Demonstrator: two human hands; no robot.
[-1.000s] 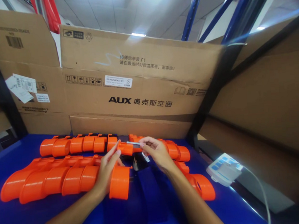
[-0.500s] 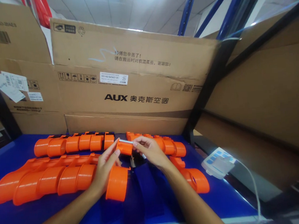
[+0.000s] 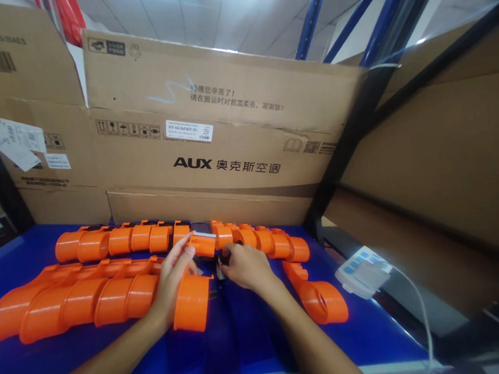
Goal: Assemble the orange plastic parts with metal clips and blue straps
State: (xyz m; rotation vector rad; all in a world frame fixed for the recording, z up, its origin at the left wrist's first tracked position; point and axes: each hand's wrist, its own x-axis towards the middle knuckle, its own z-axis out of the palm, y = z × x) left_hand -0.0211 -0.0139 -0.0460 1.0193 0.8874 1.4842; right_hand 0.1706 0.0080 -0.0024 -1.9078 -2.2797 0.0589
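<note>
My left hand [image 3: 176, 274] is closed around a small orange plastic ring-like part [image 3: 203, 247], held above the table. A white toothed strip [image 3: 204, 234] lies along that part's top edge. My right hand [image 3: 244, 264] is lower and to the right, its fingers curled together at a small pale item [image 3: 221, 269] that they mostly cover. Whatever is in those fingertips is hidden. Just below my left hand stands a larger orange cylinder [image 3: 193, 305]. Dark blue flat pieces [image 3: 220, 343] lie in front of my hands.
Rows of orange curved parts [image 3: 82, 298] run along the left, with more orange parts [image 3: 281, 244] at the back right. One orange piece [image 3: 328, 301] lies alone. A white power strip [image 3: 363, 270] with a cable sits at the right edge. Cardboard [image 3: 216, 200] walls the back.
My right hand has let go of the white strip and moved down beside the pale item. My left hand has shifted slightly left with the small orange part.
</note>
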